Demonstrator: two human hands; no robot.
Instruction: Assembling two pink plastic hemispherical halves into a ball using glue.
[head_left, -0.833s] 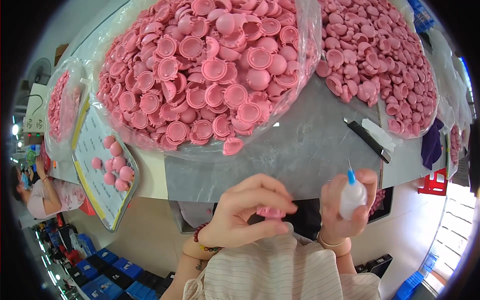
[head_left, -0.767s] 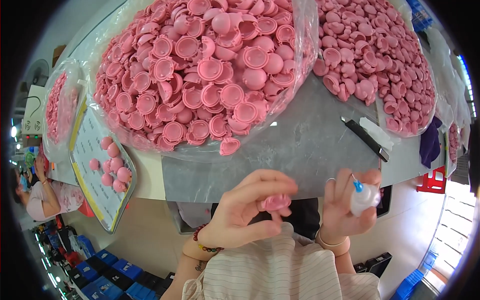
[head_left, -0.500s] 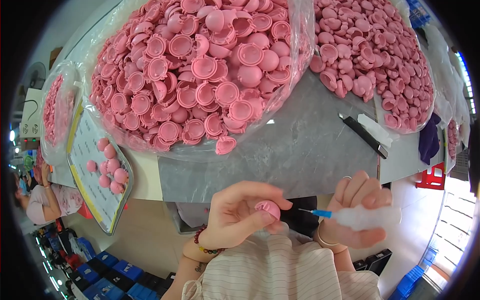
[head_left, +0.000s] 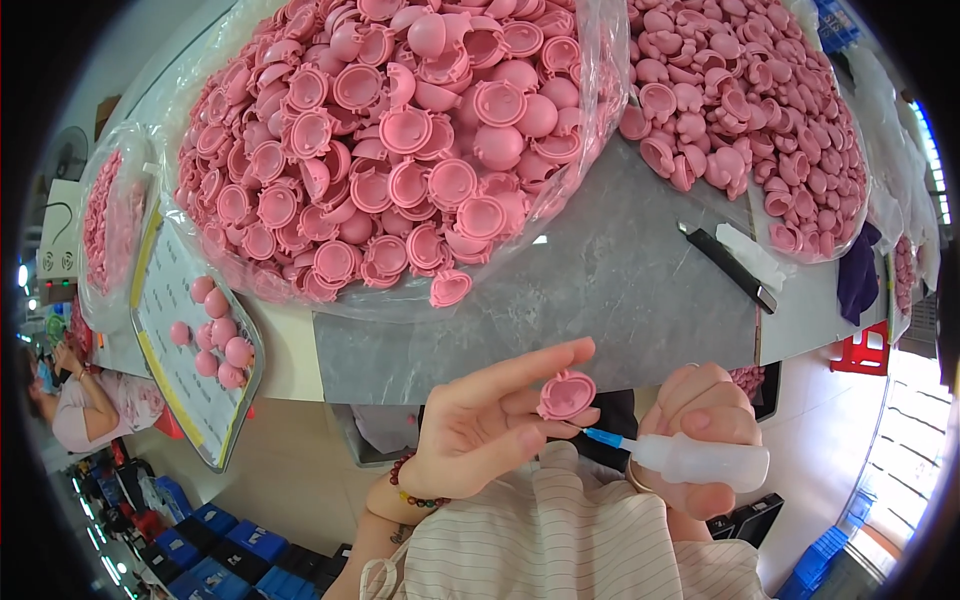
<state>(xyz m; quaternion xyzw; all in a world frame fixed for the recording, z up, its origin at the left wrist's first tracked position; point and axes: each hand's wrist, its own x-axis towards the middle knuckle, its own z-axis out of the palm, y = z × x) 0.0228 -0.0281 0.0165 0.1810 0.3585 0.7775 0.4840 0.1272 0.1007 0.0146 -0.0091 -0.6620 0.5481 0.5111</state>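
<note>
Worker at a gray bench (head_left: 640, 290), shown from above: L hand (head_left: 472, 432) has a pink shell (head_left: 566, 396) at its fingers, hollow side facing the camera, near the bench's front edge; the thumb stands apart. R hand's (head_left: 705, 412) grip is closed round a whitish bottle (head_left: 700, 462), blue nozzle (head_left: 604, 438) aimed L, its thin needle just beside the L fingers.

The shell is prob. light, stiff plastic, smooth enough to slip; best held by the rim or outer curve, inside left free. The small lugs on its edge look the likeliest bits to snap. The bottle looks soft-walled, so a hard squeeze could push out too much; best held mid-body, fingers clear of the needle, which could bend.

Hard to make out: the needle's very tip, incl. whether it touches shell or skin; exactly which fingers bear the shell, as its back is hidden; the bottle's contents; R fingertips, partly behind the bottle. The big heap (head_left: 405, 130) is cut off up top, and a co-worker (head_left: 100, 400) at far L is small and warped at the lens rim.
</note>
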